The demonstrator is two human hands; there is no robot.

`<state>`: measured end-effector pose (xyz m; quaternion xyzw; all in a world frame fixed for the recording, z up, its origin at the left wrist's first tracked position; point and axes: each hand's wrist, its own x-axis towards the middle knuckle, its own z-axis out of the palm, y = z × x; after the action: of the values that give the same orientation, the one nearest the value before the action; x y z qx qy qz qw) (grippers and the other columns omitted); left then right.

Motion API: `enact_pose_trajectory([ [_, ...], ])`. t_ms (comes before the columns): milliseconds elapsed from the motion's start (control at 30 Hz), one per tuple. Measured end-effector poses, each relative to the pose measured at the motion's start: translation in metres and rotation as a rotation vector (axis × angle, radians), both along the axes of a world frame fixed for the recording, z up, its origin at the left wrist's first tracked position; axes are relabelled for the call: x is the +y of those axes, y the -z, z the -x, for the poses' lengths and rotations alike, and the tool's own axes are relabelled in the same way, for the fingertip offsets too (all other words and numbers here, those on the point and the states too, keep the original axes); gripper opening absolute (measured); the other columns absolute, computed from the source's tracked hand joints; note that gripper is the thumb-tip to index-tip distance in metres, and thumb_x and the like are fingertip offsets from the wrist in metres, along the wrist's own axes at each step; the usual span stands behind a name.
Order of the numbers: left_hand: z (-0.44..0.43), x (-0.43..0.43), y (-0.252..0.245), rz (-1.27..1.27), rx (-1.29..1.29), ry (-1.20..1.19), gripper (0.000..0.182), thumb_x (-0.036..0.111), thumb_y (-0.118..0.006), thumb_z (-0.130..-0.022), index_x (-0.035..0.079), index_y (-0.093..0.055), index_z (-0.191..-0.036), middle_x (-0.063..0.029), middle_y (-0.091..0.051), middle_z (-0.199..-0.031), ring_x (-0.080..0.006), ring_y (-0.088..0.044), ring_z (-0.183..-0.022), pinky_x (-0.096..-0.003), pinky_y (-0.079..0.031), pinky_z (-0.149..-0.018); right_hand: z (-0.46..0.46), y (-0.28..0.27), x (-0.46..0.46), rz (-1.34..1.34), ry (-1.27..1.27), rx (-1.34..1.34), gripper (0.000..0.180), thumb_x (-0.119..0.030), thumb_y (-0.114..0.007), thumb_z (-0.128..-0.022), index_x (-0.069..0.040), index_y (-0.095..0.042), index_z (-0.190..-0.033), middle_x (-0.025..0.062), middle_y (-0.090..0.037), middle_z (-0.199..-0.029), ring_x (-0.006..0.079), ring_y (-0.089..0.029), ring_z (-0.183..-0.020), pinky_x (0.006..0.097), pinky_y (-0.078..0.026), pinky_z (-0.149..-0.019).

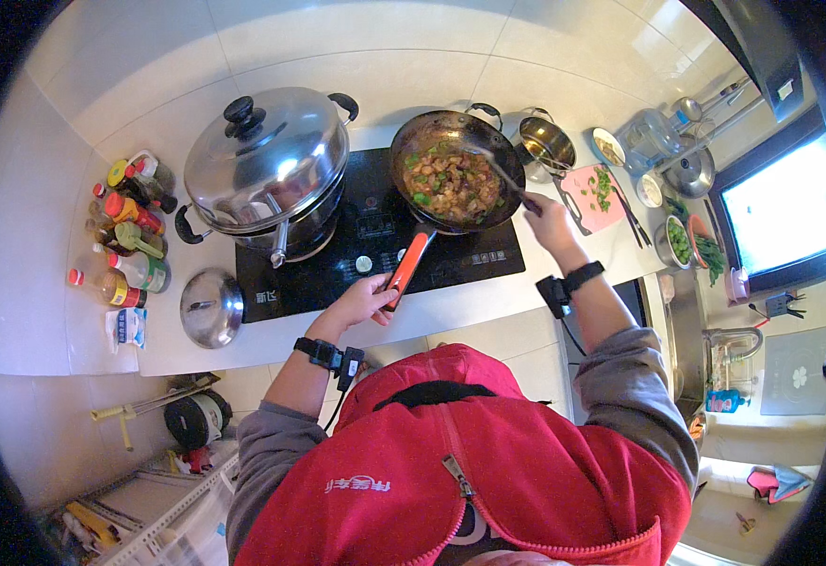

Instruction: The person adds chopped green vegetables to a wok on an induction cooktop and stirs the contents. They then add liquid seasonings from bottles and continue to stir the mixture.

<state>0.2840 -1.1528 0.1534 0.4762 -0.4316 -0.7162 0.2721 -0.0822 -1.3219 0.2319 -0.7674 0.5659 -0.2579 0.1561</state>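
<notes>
My left hand [365, 298] is closed around the orange handle [410, 267] of a dark wok [402, 138] on the black cooktop [377, 201]. In my right hand [550, 225] is the dark handle of a metal cooking utensil [503, 174], reaching into the wok from the right. Its working end is hard to make out against the food. Browned chunks with green pepper pieces [448, 184] lie in the wok. On the pink cutting board [600, 219], right of the wok, are chopped green pieces and, at its edge, dark chopsticks [632, 219].
A large lidded steel pot [271, 163] stands left of the wok. Seasoning bottles [130, 212] and a round metal lid [211, 308] are at the far left. Behind the board are a small steel pot [547, 141] and small bowls; a bowl of green vegetables [676, 244] stands near the sink [682, 318].
</notes>
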Motion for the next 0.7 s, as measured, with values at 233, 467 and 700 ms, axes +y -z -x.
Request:
enact_pose_trajectory([
  [233, -0.007, 0.0, 0.001, 0.011, 0.009, 0.067, 0.039, 0.018, -0.057, -0.096, 0.005, -0.049, -0.132, -0.0053, -0.063, -0.093, -0.0133, -0.062, -0.067, -0.0264, -0.055, -0.058, 0.006, 0.016, 0.046, -0.194, 0.238, -0.031, 0.035, -0.011, -0.068, -0.077, -0.006, -0.068, -0.112, 0.0214, -0.07, -0.09, 0.0299, -0.07, -0.084, 0.0367, -0.054, -0.077],
  [467, -0.041, 0.026, 0.025, -0.066, 0.013, 0.173, 0.045, 0.02, -0.055, -0.096, 0.001, -0.045, -0.137, -0.0104, -0.064, -0.102, -0.0159, -0.065, -0.073, -0.0299, -0.058, -0.063, -0.003, -0.024, 0.1, -0.415, 0.426, -0.298, 0.037, -0.009, -0.068, -0.077, -0.002, -0.067, -0.114, 0.0064, -0.062, -0.067, 0.0124, -0.053, -0.05, 0.0287, -0.043, -0.046],
  [700, -0.083, 0.072, 0.058, -0.165, -0.011, 0.06, 0.041, 0.023, -0.049, -0.1, 0.002, -0.047, -0.134, -0.0129, -0.064, -0.105, -0.0187, -0.066, -0.076, -0.0329, -0.059, -0.067, -0.015, -0.01, 0.095, -0.087, 0.306, -0.146, 0.039, -0.008, -0.067, -0.078, -0.002, -0.066, -0.116, 0.0128, -0.069, -0.081, 0.0166, -0.064, -0.069, 0.0307, -0.052, -0.064],
])
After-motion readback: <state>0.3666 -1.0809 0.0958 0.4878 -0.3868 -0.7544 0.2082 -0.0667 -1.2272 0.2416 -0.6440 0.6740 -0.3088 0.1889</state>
